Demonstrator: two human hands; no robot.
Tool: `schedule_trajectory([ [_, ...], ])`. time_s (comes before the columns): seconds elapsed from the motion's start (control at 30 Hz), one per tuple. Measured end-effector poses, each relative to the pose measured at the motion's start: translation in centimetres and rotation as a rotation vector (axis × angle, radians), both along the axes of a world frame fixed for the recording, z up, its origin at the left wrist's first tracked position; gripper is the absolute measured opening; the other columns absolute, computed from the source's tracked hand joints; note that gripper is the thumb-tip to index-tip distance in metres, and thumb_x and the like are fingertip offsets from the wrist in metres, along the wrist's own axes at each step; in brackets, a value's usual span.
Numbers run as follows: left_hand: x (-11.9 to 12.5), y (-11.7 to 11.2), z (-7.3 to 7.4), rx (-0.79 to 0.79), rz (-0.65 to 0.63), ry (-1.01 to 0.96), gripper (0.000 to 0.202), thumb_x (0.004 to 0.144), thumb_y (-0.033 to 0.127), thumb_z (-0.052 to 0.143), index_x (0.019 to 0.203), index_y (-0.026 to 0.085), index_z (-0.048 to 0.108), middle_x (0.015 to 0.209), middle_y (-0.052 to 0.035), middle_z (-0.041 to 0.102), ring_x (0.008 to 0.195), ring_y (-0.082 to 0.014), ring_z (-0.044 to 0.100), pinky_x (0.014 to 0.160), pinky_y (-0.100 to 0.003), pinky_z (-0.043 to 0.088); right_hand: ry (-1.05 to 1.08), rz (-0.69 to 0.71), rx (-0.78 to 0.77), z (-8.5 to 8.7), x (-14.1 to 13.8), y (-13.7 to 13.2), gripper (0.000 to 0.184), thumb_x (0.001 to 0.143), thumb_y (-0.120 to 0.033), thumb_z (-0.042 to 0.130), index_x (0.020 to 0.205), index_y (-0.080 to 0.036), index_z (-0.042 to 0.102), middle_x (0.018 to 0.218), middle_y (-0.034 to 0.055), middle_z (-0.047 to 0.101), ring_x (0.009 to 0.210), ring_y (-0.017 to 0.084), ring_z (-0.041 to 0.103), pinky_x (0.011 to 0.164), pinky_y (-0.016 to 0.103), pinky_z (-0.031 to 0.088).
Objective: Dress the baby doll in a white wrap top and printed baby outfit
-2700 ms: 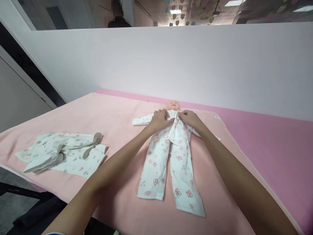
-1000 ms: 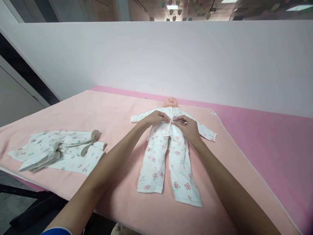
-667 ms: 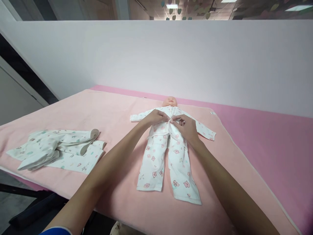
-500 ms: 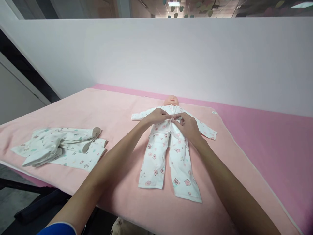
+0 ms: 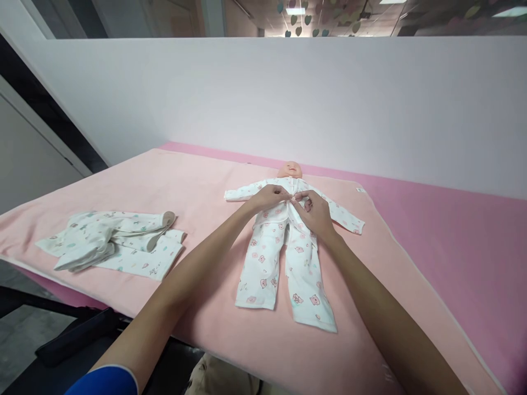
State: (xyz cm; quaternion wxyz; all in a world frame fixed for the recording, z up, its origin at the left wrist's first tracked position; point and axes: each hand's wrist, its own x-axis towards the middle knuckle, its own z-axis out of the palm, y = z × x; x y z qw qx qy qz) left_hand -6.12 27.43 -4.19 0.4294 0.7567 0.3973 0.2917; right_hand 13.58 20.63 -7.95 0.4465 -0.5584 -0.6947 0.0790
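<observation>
A baby doll [image 5: 290, 169] lies on its back, its head toward the wall. It wears a white printed baby top [image 5: 346, 217] with both sleeves spread out, and white baby pants [image 5: 263, 269] with pink animal prints. Over the doll's belly my left hand [image 5: 272, 196] pinches the front of the top from the left. From the right, my right hand [image 5: 313, 208] pinches the same front, its fingertips meeting the left ones. The small spot between the fingertips is mostly hidden, so a fastener there cannot be made out.
Other printed baby clothes [image 5: 115, 241] lie in a loose pile at the left. A peach blanket [image 5: 206, 175] covers much of the pink table surface [image 5: 453, 230]. A white wall [image 5: 263, 99] rises behind the table. A black chair [image 5: 78, 334] stands below the front left edge.
The view has shifted slightly, so the clothes pile appears a little farther right. Both hands stay pinched at the top's front, with only small finger movement.
</observation>
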Motion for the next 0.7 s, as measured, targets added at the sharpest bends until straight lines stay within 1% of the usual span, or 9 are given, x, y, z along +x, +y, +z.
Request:
schedule_trajectory([
  [0.1, 0.2, 0.0, -0.5, 0.057, 0.010, 0.016, 0.021, 0.084, 0.039, 0.071, 0.079, 0.018, 0.067, 0.073, 0.0009, 0.057, 0.066, -0.0132, 0.048, 0.062, -0.028, 0.035, 0.047, 0.011, 0.001, 0.1, 0.2, -0.3, 0.029, 0.098, -0.051, 0.062, 0.103, -0.023, 0.068, 0.108, 0.0049, 0.077, 0.065, 0.015, 0.051, 0.077, 0.033, 0.049],
  [0.17, 0.3, 0.1, -0.9, 0.079, 0.028, 0.009, 0.020, 0.083, 0.037, 0.073, 0.089, 0.019, 0.067, 0.079, 0.0008, 0.059, 0.069, -0.0137, 0.052, 0.063, -0.027, 0.038, 0.064, 0.031, -0.036, 0.5, 0.4, -0.4, 0.030, 0.097, -0.051, 0.063, 0.105, -0.023, 0.070, 0.107, 0.0043, 0.077, 0.065, 0.015, 0.052, 0.075, 0.032, 0.048],
  [0.2, 0.3, 0.1, -0.9, 0.085, 0.036, 0.006, 0.024, 0.082, 0.037, 0.074, 0.096, 0.019, 0.066, 0.082, 0.0007, 0.060, 0.071, -0.0141, 0.055, 0.064, -0.027, 0.039, 0.067, 0.040, -0.068, 0.9, 0.5, -0.3, 0.031, 0.097, -0.052, 0.064, 0.107, -0.024, 0.071, 0.106, 0.0041, 0.077, 0.066, 0.015, 0.053, 0.074, 0.031, 0.048],
  [0.3, 0.3, 0.6, -0.4, 0.079, 0.046, 0.039, 0.043, 0.079, 0.038, 0.079, 0.114, 0.021, 0.062, 0.090, 0.0000, 0.064, 0.076, -0.0155, 0.060, 0.067, -0.026, 0.043, 0.065, -0.007, -0.187, 2.4, 0.9, 1.0, 0.034, 0.094, -0.056, 0.066, 0.103, -0.023, 0.072, 0.103, 0.0046, 0.077, 0.072, 0.017, 0.059, 0.072, 0.030, 0.048],
  [0.37, 0.4, 1.1, 0.4, 0.052, 0.050, 0.073, 0.047, 0.079, 0.041, 0.080, 0.117, 0.021, 0.061, 0.094, -0.0016, 0.068, 0.080, -0.0167, 0.063, 0.069, -0.026, 0.044, 0.049, -0.098, -0.277, 3.7, 1.0, 2.6, 0.034, 0.092, -0.056, 0.068, 0.096, -0.023, 0.071, 0.100, 0.0059, 0.077, 0.078, 0.019, 0.064, 0.072, 0.030, 0.047],
  [0.43, 0.8, 1.8, 1.1, 0.040, 0.071, 0.076, 0.040, 0.083, 0.044, 0.077, 0.112, 0.021, 0.065, 0.096, -0.0034, 0.071, 0.084, -0.0182, 0.064, 0.072, -0.026, 0.045, 0.002, -0.178, -0.384, 4.9, 1.0, 4.5, 0.035, 0.088, -0.057, 0.072, 0.087, -0.022, 0.070, 0.096, 0.0072, 0.077, 0.081, 0.022, 0.066, 0.071, 0.031, 0.046],
  [0.53, 1.4, 3.0, 1.6, 0.084, 0.073, 0.064, 0.023, 0.086, 0.041, 0.072, 0.089, 0.018, 0.070, 0.085, -0.0040, 0.071, 0.080, -0.0185, 0.063, 0.071, -0.028, 0.045, -0.094, -0.210, -0.519, 6.0, 1.0, 6.6, 0.038, 0.083, -0.057, 0.078, 0.072, -0.022, 0.065, 0.076, 0.0070, 0.071, 0.076, 0.023, 0.065, 0.065, 0.031, 0.042],
  [0.6, 1.8, 3.6, 1.5, 0.090, 0.067, 0.055, 0.021, 0.084, 0.037, 0.073, 0.077, 0.017, 0.070, 0.076, -0.0031, 0.068, 0.073, -0.0172, 0.060, 0.068, -0.028, 0.044, -0.129, -0.200, -0.543, 6.1, 1.0, 7.2, 0.039, 0.082, -0.053, 0.079, 0.065, -0.023, 0.061, 0.064, 0.0049, 0.064, 0.069, 0.022, 0.062, 0.062, 0.031, 0.040],
  [0.7, 2.1, 4.3, 0.9, 0.041, 0.082, 0.029, 0.019, 0.079, 0.035, 0.076, 0.075, 0.017, 0.074, 0.073, -0.0023, 0.068, 0.071, -0.0163, 0.058, 0.065, -0.028, 0.044, -0.136, -0.197, -0.519, 5.6, 1.2, 7.3, 0.039, 0.086, -0.047, 0.071, 0.059, -0.023, 0.056, 0.058, 0.0029, 0.058, 0.062, 0.020, 0.058, 0.059, 0.031, 0.039],
])
